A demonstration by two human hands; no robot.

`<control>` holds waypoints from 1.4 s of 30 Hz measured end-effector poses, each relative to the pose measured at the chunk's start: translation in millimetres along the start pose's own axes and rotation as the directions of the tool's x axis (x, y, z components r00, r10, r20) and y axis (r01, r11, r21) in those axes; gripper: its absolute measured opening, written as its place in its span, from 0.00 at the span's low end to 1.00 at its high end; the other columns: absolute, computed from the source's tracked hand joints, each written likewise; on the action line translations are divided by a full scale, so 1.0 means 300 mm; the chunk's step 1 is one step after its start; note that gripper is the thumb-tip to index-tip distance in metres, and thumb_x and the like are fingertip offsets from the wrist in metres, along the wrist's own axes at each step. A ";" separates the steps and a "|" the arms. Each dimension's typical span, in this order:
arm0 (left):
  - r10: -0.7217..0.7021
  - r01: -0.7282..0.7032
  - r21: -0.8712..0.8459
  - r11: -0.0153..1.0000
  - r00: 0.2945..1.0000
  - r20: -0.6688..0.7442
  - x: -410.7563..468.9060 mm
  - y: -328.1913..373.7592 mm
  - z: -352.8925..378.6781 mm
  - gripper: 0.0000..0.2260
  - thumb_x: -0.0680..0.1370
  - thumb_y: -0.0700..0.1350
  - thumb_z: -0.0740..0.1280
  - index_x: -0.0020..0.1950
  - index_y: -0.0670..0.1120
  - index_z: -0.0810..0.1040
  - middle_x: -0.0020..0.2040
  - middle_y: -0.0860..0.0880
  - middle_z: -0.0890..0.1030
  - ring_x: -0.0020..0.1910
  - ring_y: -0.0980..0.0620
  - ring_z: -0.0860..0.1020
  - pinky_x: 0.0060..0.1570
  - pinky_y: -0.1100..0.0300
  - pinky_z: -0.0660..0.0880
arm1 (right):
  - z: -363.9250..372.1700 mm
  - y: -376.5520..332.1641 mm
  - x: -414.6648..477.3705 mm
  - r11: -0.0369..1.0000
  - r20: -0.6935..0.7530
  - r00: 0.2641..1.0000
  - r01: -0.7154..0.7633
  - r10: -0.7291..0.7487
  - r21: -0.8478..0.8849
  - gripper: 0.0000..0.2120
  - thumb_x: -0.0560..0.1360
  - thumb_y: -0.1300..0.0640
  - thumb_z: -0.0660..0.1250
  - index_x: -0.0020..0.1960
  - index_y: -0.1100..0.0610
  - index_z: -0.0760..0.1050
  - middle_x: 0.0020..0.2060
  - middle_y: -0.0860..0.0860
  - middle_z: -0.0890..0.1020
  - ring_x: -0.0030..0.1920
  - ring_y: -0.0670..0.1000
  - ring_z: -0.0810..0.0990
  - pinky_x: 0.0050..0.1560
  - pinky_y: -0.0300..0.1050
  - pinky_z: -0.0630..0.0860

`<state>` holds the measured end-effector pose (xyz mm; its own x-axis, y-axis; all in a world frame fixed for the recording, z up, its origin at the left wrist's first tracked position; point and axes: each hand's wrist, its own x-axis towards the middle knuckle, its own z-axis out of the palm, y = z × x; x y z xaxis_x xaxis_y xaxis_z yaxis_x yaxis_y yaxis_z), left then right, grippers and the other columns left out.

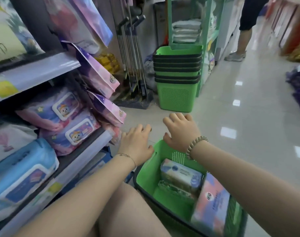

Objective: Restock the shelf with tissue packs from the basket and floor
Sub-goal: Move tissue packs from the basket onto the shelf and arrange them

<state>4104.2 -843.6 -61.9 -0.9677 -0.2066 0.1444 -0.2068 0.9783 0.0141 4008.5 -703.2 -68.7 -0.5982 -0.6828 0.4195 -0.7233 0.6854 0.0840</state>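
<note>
At far left, the shelf [36,72], its lower tiers crowded with shelved packs [72,132] of wipes and tissues. Just right of the shelf edge, the left hand [137,142], palm down, fingers loosely spread, holding nothing. Beside it, the right hand [180,132], likewise spread and empty, above the far rim of the green basket [145,175]; cannot tell whether touching that rim. Down in the basket, a blue tissue pack [180,175] lying flat and, against the right wall, a pink tissue pack [212,202] propped on edge. Probably a between-packs step, with no pack in hand yet. Next calls for dipping into the basket, gripping one pack round its sides, then finding a gap on the shelf.
</note>
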 end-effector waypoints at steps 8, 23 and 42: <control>0.093 -0.077 -0.085 0.993 0.973 0.210 -0.017 0.192 0.237 0.24 0.75 0.54 0.64 0.67 0.50 0.63 0.62 0.48 0.70 0.62 0.46 0.70 0.57 0.49 0.69 | 0.179 0.097 -0.201 0.988 0.181 0.972 -0.156 0.152 0.007 0.17 0.58 0.53 0.74 0.43 0.57 0.76 0.37 0.54 0.77 0.38 0.57 0.77 0.38 0.49 0.72; 0.141 -0.044 -0.203 0.978 0.855 0.499 -0.120 0.466 0.540 0.22 0.75 0.53 0.64 0.66 0.48 0.63 0.65 0.45 0.71 0.64 0.42 0.71 0.57 0.47 0.69 | 0.311 0.158 -0.482 0.964 0.478 0.844 -0.266 0.243 -0.021 0.15 0.75 0.47 0.59 0.57 0.56 0.69 0.55 0.54 0.73 0.56 0.56 0.72 0.53 0.51 0.66; 0.119 0.124 -0.220 0.967 0.544 0.830 -0.210 0.504 0.677 0.20 0.76 0.49 0.65 0.65 0.42 0.72 0.63 0.42 0.76 0.60 0.43 0.75 0.57 0.53 0.73 | 0.469 0.106 -0.657 0.760 0.774 0.390 -0.626 0.500 -0.176 0.31 0.74 0.43 0.59 0.69 0.63 0.60 0.62 0.58 0.67 0.60 0.62 0.69 0.54 0.54 0.72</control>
<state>4104.8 -686.1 -269.9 -0.6711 -0.0092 -0.7413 -0.2884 0.9244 0.2496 4054.9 -582.3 -275.9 -0.8613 -0.1196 -0.4938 -0.1149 0.9926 -0.0398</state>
